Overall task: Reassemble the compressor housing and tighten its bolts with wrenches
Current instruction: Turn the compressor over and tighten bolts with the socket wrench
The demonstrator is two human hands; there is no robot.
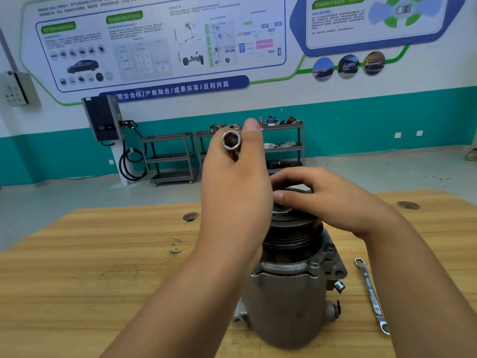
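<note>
A grey metal compressor housing (286,301) stands upright on the wooden table (103,267), with a black grooved pulley (294,233) on top. My left hand (232,187) is raised above the pulley's left side and grips a silver socket (231,141), whose hexagonal opening faces the camera. My right hand (317,200) rests on the pulley's top, fingers curled over the dark clutch plate at its centre. The hub under the fingers is mostly hidden.
A silver combination wrench (371,297) lies on the table to the right of the compressor. Two round holes (190,217) (407,204) are in the tabletop. Metal shelving carts (173,158) and a wall charger (103,120) stand across the floor.
</note>
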